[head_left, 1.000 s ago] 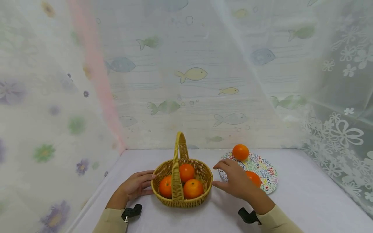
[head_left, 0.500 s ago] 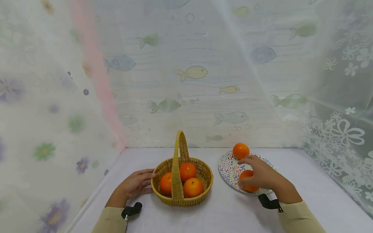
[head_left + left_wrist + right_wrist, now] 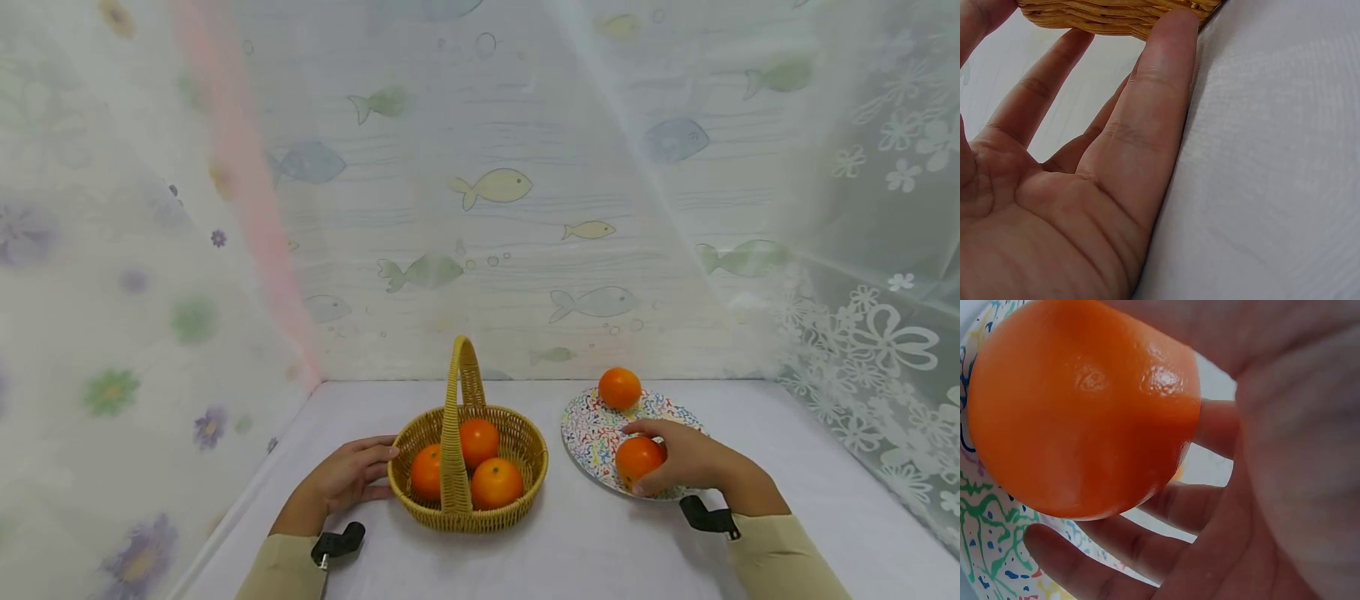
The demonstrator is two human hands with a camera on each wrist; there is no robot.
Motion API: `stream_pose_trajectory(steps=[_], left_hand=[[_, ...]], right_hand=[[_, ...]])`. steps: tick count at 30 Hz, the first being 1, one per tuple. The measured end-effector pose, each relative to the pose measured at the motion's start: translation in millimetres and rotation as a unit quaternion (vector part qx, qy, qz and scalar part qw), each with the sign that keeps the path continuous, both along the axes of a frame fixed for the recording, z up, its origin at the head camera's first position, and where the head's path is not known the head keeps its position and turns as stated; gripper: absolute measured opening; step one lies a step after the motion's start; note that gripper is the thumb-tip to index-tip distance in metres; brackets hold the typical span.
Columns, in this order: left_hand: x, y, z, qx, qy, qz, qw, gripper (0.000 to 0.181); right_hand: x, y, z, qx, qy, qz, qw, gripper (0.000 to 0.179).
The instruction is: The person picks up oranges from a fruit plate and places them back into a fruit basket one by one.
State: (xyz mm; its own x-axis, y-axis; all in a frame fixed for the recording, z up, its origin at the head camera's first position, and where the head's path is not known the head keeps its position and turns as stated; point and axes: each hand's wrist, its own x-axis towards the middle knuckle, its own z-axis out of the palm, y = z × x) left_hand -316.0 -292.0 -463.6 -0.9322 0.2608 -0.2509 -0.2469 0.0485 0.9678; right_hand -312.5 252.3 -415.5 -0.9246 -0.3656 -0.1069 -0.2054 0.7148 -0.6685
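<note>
Bordering the near edge, behind the fingers, two beige sleeves, the left sleeve (image 3: 288, 567) and the right sleeve (image 3: 787, 560), covered the forearms, with a black wrist device (image 3: 337, 543) strapped at the left wrist and another black device (image 3: 708, 518) at the right. Ahead of them, the left hand (image 3: 348, 479) lay on its edge along the white bench (image 3: 570, 554), its fingers spread and only slightly bent, their tips against a woven basket (image 3: 495, 522) and grasping nothing. To the right of those fingertips, inside the basket and under its tall handle (image 3: 453, 433), sat three oranges: the left orange (image 3: 424, 472) partly behind the handle, the front orange (image 3: 498, 484) and the back orange (image 3: 479, 442).

Well to the right of the basket, the right hand (image 3: 678, 460) grasped a near orange (image 3: 636, 461), thumb on its near side, fingers round the far side and below. That fruit was between the fingers, at the near part of a colourfully speckled plate (image 3: 588, 433). Beyond those fingers, the far orange (image 3: 619, 388) rested towards the plate's back rim, apart from the hand. Farthest from the fingers hung a pale curtain (image 3: 495, 267) printed with fish.
</note>
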Motion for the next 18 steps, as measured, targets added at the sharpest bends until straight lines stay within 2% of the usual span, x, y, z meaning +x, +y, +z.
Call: stream_pose_trajectory(steps=[9,18], left_hand=[[1.2,-0.2,-0.1,0.002,0.002,-0.002,1.0000,0.068],[1.3,-0.2,-0.2,0.007,0.003,-0.006,1.0000,0.068]], right_hand=[[-1.3,0.9,-1.6,0.009,0.003,0.005,0.9999,0.079],[-1.3,-0.3,0.7,0.020,0.014,0.001,0.9997,0.079]])
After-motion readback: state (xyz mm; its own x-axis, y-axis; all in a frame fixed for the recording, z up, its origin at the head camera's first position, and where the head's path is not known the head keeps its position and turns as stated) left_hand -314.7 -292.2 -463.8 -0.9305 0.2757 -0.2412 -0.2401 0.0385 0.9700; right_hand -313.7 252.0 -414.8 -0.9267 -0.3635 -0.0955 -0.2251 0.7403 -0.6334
